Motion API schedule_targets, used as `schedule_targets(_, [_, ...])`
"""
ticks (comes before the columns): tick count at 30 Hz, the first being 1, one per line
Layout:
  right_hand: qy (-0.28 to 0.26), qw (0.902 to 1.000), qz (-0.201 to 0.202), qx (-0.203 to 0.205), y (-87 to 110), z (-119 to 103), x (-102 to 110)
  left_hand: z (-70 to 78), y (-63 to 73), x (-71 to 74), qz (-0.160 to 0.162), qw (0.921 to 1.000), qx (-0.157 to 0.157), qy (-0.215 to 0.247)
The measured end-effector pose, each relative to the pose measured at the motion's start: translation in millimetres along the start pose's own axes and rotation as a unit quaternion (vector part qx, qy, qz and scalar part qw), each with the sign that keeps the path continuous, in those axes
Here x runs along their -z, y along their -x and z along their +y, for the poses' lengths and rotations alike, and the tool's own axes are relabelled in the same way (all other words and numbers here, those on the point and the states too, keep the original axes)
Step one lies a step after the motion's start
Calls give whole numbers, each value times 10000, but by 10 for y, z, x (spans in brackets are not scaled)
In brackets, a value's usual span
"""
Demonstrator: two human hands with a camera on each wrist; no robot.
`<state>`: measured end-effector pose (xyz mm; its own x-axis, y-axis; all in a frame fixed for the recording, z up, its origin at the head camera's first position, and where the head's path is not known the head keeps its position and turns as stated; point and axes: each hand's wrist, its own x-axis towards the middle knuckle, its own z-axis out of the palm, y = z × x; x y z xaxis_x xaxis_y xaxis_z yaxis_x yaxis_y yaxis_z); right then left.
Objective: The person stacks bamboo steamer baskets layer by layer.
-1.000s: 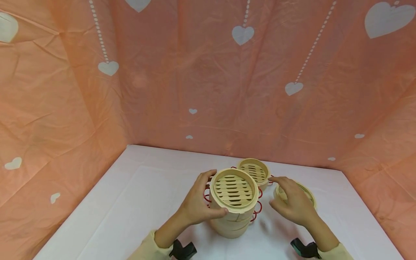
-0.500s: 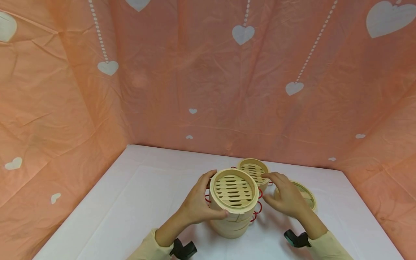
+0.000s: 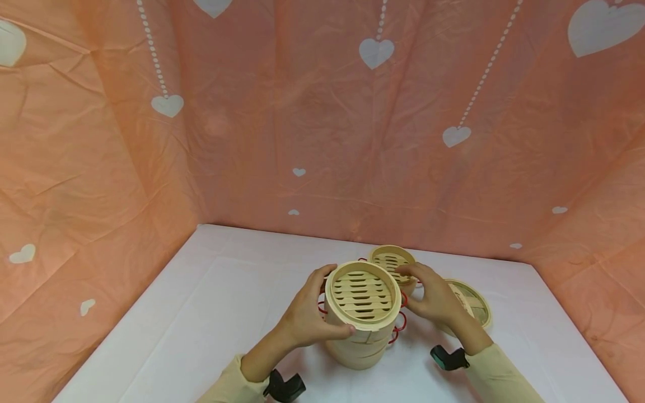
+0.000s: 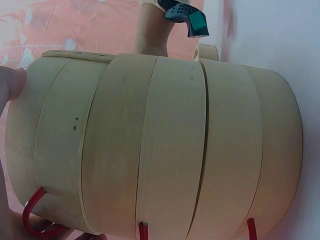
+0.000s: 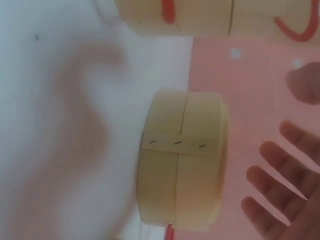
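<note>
My left hand (image 3: 304,318) grips a pale, red-handled, cylindrical bamboo steamer stack (image 3: 365,319); my right hand (image 3: 432,296), fingers spread, empty, at its three o'clock.

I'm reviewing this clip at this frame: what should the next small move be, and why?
Probably bring the right hand in and close it on the upper right side of the basket stack. The right wrist view shows its fingers spread and holding nothing, the stack is close by, and the left hand grips the opposite side near the top.
</note>
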<state>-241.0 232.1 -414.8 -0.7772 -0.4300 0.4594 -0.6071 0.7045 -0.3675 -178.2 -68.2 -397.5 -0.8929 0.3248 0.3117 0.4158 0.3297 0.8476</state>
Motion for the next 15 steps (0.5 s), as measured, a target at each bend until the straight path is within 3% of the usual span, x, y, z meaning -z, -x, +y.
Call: schedule_targets(15, [-442, 9990, 40, 23, -87, 142, -184, -20, -6, 1, -65, 10000, 4, 42])
